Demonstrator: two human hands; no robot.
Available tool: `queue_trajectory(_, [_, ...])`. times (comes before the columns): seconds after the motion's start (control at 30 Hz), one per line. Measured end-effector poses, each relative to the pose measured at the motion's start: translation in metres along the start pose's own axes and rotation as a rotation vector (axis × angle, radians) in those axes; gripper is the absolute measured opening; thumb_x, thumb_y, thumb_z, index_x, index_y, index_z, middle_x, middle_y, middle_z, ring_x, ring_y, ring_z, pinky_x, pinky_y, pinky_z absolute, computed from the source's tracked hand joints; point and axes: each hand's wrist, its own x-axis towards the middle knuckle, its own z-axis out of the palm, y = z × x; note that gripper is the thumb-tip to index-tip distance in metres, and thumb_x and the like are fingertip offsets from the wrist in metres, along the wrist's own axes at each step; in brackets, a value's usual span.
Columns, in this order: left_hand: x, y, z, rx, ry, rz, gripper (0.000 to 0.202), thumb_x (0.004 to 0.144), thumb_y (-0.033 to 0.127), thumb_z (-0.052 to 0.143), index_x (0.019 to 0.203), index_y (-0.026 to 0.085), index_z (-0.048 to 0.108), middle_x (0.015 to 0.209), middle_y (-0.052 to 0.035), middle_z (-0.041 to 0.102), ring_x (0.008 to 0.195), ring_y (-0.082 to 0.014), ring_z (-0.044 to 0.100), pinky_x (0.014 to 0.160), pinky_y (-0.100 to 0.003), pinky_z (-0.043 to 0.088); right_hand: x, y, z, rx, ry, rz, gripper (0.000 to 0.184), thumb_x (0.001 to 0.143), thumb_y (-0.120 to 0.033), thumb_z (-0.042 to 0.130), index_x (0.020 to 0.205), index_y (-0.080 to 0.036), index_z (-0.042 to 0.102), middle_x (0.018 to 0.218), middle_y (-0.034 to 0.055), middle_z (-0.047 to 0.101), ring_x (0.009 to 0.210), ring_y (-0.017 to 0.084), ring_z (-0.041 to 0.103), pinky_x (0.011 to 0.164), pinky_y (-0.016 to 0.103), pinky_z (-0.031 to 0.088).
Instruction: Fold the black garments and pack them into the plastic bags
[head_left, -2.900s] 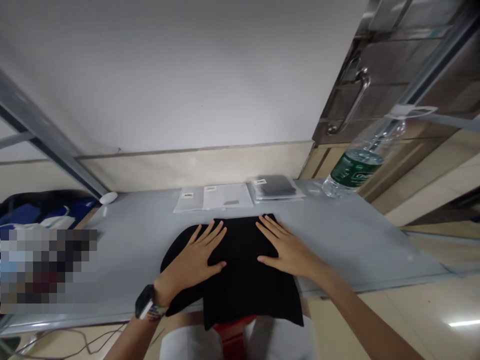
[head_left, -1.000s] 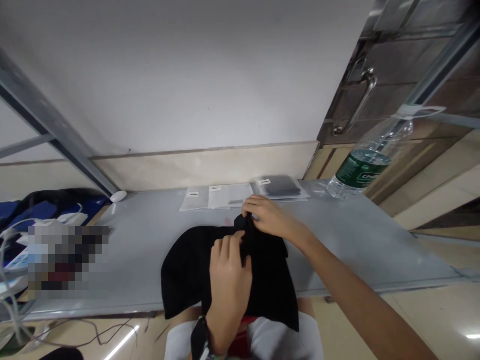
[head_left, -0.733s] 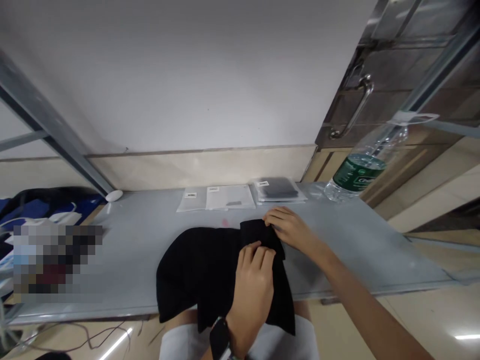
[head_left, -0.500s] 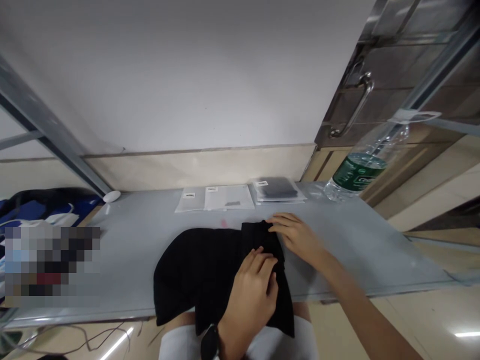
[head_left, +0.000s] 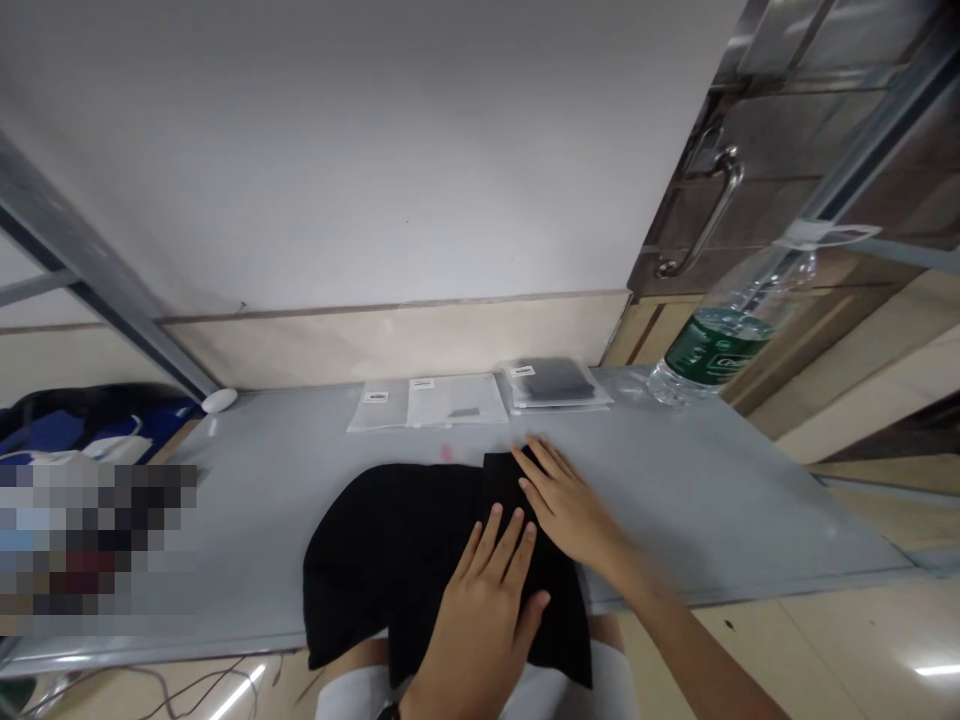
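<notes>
A black piece of clothing (head_left: 375,550), which looks like a pair of shorts, lies across the grey tabletop, its near edge hanging over the front. Part of it on the right is folded over. My left hand (head_left: 491,590) rests flat on the middle of the cloth, fingers stretched out and thumb apart. My right hand (head_left: 562,500) lies on the folded right part near its top edge, fingers spread. Neither hand grips the fabric. Cloth beneath both palms is hidden.
Flat clear packets (head_left: 457,400) with labels lie along the back edge, and a stack of packets (head_left: 555,385) holds something dark. A large water bottle (head_left: 720,345) stands at the back right. Metal posts (head_left: 112,260) rise at the sides. A white round object (head_left: 220,401) sits at the back left.
Both hands have flattened from curled fingers to stretched fingers on the cloth. My right hand has come slightly left and nearer, over the fold. The folded part looks smoother.
</notes>
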Motion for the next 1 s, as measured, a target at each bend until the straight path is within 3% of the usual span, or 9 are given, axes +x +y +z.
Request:
queue_trajectory(0.1, [0.004,0.000,-0.005,-0.117,0.085,-0.148,0.034,0.105,0.019,0.056,0.137,0.023,0.068,0.141,-0.0093,0.073,0.140,-0.0303,0.064,0.111,-0.049,0.060,-0.003,0.000,0.010,-0.056,0.158,0.162,0.067,0.105,-0.046,0.050,0.160,-0.008,0.048,0.169,0.0257,0.042,0.160,0.041,0.036,0.129,0.065,0.031])
queue_trajectory(0.17, [0.013,-0.002,-0.008,-0.133,0.172,-0.321,0.021,0.106,0.020,0.056,0.118,0.022,0.072,0.120,-0.0100,0.077,0.114,-0.0286,0.075,0.094,-0.044,0.066,-0.008,-0.002,0.014,-0.116,0.274,0.245,0.071,0.101,-0.055,0.058,0.151,-0.004,0.055,0.160,0.0316,0.050,0.156,0.048,0.039,0.126,0.069,0.032])
queue_trajectory(0.23, [0.026,-0.006,-0.011,-0.061,0.232,-0.463,0.013,0.104,0.025,0.063,0.114,0.019,0.070,0.110,-0.0116,0.075,0.099,-0.0291,0.075,0.083,-0.042,0.065,-0.012,-0.004,0.014,-0.168,0.350,0.261,0.063,0.099,-0.060,0.060,0.135,-0.008,0.065,0.149,0.0316,0.058,0.148,0.050,0.046,0.119,0.069,0.039])
queue_trajectory(0.33, [0.048,-0.013,-0.016,0.068,0.145,-0.529,0.022,0.101,0.035,0.070,0.109,0.014,0.070,0.104,-0.0151,0.074,0.099,-0.0340,0.074,0.084,-0.045,0.062,-0.015,-0.005,0.010,-0.210,0.401,0.213,0.043,0.100,-0.058,0.059,0.112,-0.018,0.069,0.124,0.0234,0.067,0.121,0.044,0.061,0.102,0.063,0.051])
queue_trajectory(0.5, [0.070,-0.020,-0.022,-0.004,-0.060,-0.549,0.016,0.098,0.028,0.072,0.103,0.013,0.069,0.106,-0.0177,0.076,0.105,-0.0347,0.074,0.090,-0.042,0.056,-0.009,0.000,0.006,-0.113,0.450,0.170,0.033,0.099,-0.055,0.058,0.090,-0.024,0.064,0.096,0.0146,0.067,0.093,0.036,0.059,0.088,0.055,0.052])
queue_trajectory(0.6, [0.073,-0.024,-0.019,-0.193,-0.024,-0.554,0.008,0.094,0.019,0.071,0.100,0.015,0.066,0.106,-0.0168,0.075,0.104,-0.0326,0.073,0.090,-0.040,0.053,-0.005,0.001,0.002,0.051,0.440,0.180,0.034,0.096,-0.057,0.058,0.084,-0.025,0.063,0.090,0.0128,0.068,0.090,0.035,0.059,0.083,0.052,0.051])
queue_trajectory(0.7, [0.074,-0.027,-0.015,-0.493,0.058,-0.501,0.009,0.092,0.014,0.066,0.093,0.020,0.059,0.095,-0.0085,0.072,0.088,-0.0249,0.069,0.080,-0.035,0.049,-0.005,-0.004,-0.007,0.261,0.420,0.224,0.033,0.090,-0.058,0.065,0.084,-0.025,0.064,0.090,0.0108,0.070,0.092,0.034,0.063,0.086,0.051,0.051])
queue_trajectory(0.87, [0.080,-0.028,-0.022,-1.127,0.208,-0.485,0.020,0.087,0.025,0.067,0.080,0.022,0.049,0.076,0.0039,0.055,0.072,-0.0143,0.055,0.070,-0.026,0.044,-0.002,-0.026,-0.029,0.775,0.418,0.375,0.038,0.080,-0.056,0.083,0.094,-0.025,0.066,0.092,0.0032,0.072,0.091,0.026,0.069,0.086,0.042,0.056])
queue_trajectory(1.0, [0.086,-0.029,-0.036,-1.483,0.236,-0.553,0.025,0.079,0.032,0.075,0.091,0.021,0.057,0.084,0.0020,0.063,0.081,-0.0159,0.062,0.075,-0.027,0.049,0.007,-0.044,-0.043,1.173,0.383,0.536,0.054,0.067,-0.046,0.097,0.106,-0.027,0.066,0.106,0.0007,0.077,0.095,0.023,0.075,0.082,0.035,0.062])
